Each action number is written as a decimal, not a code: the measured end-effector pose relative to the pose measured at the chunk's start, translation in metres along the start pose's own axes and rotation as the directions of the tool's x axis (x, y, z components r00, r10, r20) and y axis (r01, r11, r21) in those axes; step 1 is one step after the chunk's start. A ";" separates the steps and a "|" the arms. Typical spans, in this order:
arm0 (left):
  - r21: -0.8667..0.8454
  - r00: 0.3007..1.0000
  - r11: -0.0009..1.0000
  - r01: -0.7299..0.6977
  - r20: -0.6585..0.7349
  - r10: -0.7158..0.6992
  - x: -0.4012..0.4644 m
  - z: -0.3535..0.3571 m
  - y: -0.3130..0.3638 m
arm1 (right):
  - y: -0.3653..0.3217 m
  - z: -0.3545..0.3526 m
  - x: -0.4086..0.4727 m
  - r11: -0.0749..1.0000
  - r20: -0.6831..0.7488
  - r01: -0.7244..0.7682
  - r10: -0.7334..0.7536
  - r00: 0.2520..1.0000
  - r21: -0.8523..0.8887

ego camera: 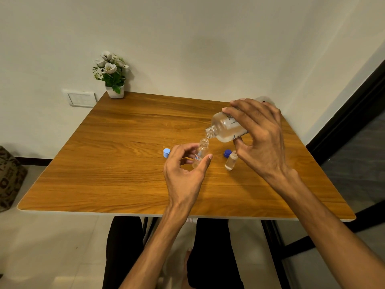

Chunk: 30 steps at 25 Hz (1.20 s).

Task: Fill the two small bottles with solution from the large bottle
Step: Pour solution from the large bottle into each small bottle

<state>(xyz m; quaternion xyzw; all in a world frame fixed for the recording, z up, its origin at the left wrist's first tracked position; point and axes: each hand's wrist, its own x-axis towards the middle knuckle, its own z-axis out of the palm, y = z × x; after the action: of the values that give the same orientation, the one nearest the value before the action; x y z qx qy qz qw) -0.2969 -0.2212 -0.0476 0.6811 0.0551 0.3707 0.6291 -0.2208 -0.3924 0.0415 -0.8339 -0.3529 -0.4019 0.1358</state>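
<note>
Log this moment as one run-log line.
phase: pouring | right hand: tilts large clear bottle, mouth over labelled small clear bottle | left hand: steadies it | second small bottle: uncapped, upright

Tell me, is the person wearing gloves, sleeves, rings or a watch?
No. Both arms are bare from the bottom edge of the picture up to the fingers. The left hand and right hand have no gloves, rings, watch or bracelets showing. No sleeve is visible anywhere. Lower down, dark trousers cover the legs.
</note>
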 end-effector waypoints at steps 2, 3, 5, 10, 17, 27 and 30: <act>-0.005 1.000 1.000 0.007 0.000 -0.007 0.000 0.001 0.000 | 0.001 0.000 0.000 1.000 -0.001 0.005 -0.005 1.000 -0.003; -0.007 1.000 1.000 0.009 -0.002 -0.009 0.000 0.001 -0.001 | 0.001 0.000 0.000 1.000 -0.003 0.007 -0.007 1.000 -0.002; -0.011 1.000 1.000 0.013 -0.005 -0.013 0.000 0.002 0.000 | 0.002 0.000 0.000 1.000 -0.004 0.008 -0.008 1.000 -0.001; -0.019 1.000 1.000 0.024 0.002 -0.024 -0.001 0.001 0.000 | 0.002 -0.001 0.001 1.000 -0.007 0.023 -0.023 1.000 -0.003; -0.020 1.000 1.000 0.018 -0.006 -0.018 0.000 0.001 -0.001 | 0.003 -0.002 0.003 0.999 -0.004 0.037 -0.037 0.999 -0.005; -0.015 1.000 1.000 0.014 -0.011 -0.014 -0.001 0.001 -0.001 | 0.003 -0.003 0.006 0.998 0.001 0.058 -0.058 0.998 -0.017; -0.020 1.000 1.000 0.018 -0.012 -0.018 -0.001 0.000 -0.001 | 0.003 -0.004 0.007 0.998 0.007 0.060 -0.060 0.998 -0.017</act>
<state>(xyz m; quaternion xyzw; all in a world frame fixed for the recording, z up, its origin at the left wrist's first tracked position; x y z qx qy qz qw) -0.2969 -0.2217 -0.0492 0.6719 0.0614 0.3696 0.6388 -0.2175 -0.3931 0.0495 -0.8253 -0.3750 -0.4061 0.1153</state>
